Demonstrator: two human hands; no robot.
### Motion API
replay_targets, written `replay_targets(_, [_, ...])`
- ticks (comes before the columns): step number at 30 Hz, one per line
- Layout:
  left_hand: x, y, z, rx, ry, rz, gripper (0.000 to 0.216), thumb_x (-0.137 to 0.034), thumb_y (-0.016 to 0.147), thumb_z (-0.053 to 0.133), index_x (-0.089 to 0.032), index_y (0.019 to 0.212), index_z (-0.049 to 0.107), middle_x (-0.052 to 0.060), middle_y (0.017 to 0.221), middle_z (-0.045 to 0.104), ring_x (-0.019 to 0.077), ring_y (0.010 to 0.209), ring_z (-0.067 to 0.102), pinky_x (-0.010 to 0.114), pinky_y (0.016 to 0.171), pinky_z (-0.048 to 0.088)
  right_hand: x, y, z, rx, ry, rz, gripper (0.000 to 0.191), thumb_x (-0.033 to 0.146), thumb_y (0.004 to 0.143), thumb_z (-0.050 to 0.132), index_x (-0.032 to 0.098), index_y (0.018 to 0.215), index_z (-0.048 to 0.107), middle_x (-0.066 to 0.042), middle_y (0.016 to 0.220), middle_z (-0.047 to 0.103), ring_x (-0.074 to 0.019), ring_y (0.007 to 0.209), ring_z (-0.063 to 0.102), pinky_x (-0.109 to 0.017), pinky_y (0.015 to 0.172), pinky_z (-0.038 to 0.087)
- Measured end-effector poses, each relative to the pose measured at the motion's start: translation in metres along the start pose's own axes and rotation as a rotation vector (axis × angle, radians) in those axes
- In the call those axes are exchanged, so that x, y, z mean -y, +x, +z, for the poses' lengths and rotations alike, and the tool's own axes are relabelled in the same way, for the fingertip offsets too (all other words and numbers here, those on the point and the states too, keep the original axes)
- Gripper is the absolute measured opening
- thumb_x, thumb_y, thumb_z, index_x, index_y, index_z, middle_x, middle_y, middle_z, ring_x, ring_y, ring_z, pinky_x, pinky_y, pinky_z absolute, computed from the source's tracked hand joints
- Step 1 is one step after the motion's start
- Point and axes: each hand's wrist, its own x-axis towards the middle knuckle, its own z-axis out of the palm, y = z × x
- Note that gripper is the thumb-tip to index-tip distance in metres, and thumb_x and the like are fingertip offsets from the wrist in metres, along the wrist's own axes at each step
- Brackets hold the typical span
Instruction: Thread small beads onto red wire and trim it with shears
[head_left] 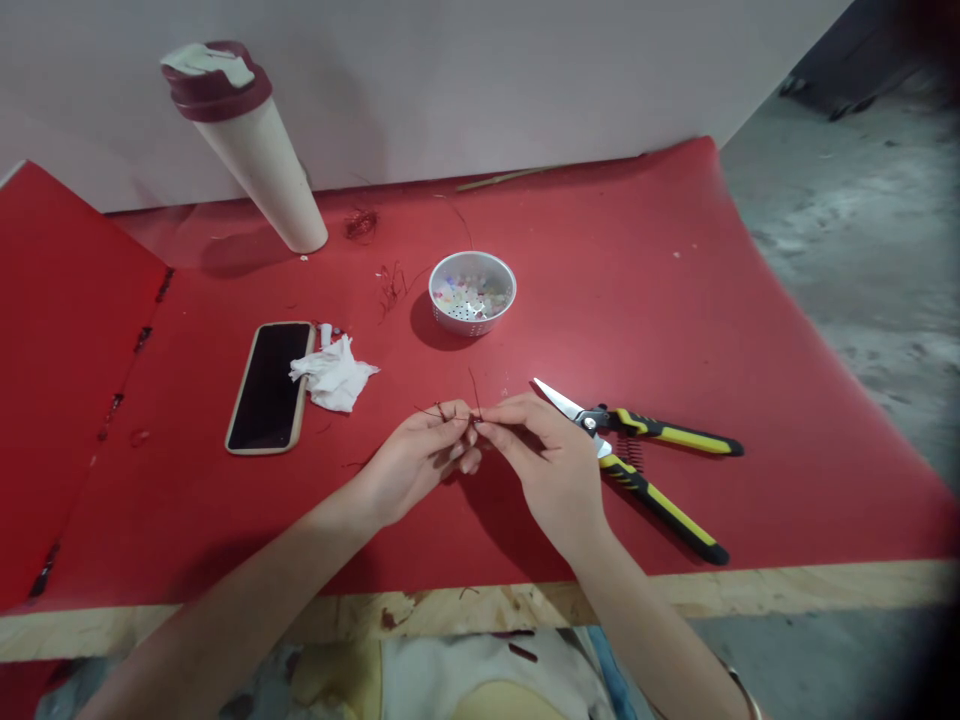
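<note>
My left hand [420,445] and my right hand [555,470] meet at the middle of the table, fingertips almost touching. Both are closed in a pinch on a thin dark red string [474,388]. One end sticks up between the hands, and another strand shows over the left fingers. A tiny dark spot sits at the right fingertips, too small to make out. Just right of my right hand lie shears [590,424] with black and yellow handles, blades apart. Beyond the hands stands a small perforated metal bowl [471,326] with many small colourful beads [472,295] in it.
A phone [268,390] lies at the left, with a crumpled white tissue [337,375] partly over its edge. Behind it stands a white tumbler [255,170] with a maroon lid. Tangles of red string [361,223] lie near it. A pale wall [450,90] closes off the back.
</note>
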Motion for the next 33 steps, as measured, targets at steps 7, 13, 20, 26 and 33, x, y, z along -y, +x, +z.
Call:
replay_targets(7, [-0.0015,0.0007,0.0009,-0.024,-0.007,-0.019,0.019,-0.029,0.078,0.057,-0.014,0.067,0.051,-0.002,0.061,0.044,0.0088,0.051,0.045,0.026,0.053,0.028,0.001,0.0009,-0.001,0.013,-0.018,-0.024,0.011,0.013,0.078,0.061,0.022,0.076,0.067,0.001,0.073,0.064,-0.0122,0.067,0.06,-0.024,0.064,0.05])
replay_targets(13, [-0.002,-0.0001,0.0028,-0.016,-0.017,-0.021,0.026,-0.029,0.074,0.064,-0.015,0.062,0.045,-0.004,0.056,0.04,0.0083,0.051,0.044,0.025,0.053,0.026,0.0009,0.0014,-0.0014,0.018,-0.041,-0.028,0.012,0.011,0.077,0.062,0.021,0.075,0.067,0.001,0.072,0.065,-0.0122,0.065,0.061,-0.024,0.061,0.049])
replay_targets(20, [-0.0037,-0.001,0.0041,-0.022,-0.022,-0.014,0.024,-0.027,0.079,0.059,-0.013,0.063,0.047,-0.004,0.057,0.039,0.0081,0.052,0.045,0.025,0.054,0.029,0.0004,0.0007,0.0,0.001,-0.038,-0.005,0.009,0.015,0.078,0.061,0.022,0.077,0.068,0.0,0.074,0.066,-0.0129,0.067,0.061,-0.025,0.063,0.05])
replay_targets(26, [-0.0044,-0.0006,0.004,0.005,0.015,0.006,0.018,-0.024,0.084,0.052,-0.012,0.071,0.054,-0.004,0.058,0.039,0.0077,0.053,0.045,0.023,0.056,0.032,0.0004,-0.0012,-0.0005,-0.026,-0.019,0.057,0.008,0.018,0.079,0.06,0.022,0.078,0.067,0.001,0.074,0.065,-0.0124,0.065,0.061,-0.026,0.064,0.05])
replay_targets(33, [-0.0038,-0.0011,0.0061,-0.068,0.107,0.064,0.017,-0.021,0.085,0.051,-0.014,0.069,0.051,-0.004,0.057,0.04,0.0067,0.053,0.044,0.02,0.056,0.035,0.0005,-0.0009,-0.0001,0.0,0.078,0.134,0.006,0.022,0.079,0.061,0.023,0.081,0.067,0.001,0.077,0.066,-0.013,0.069,0.063,-0.027,0.067,0.053])
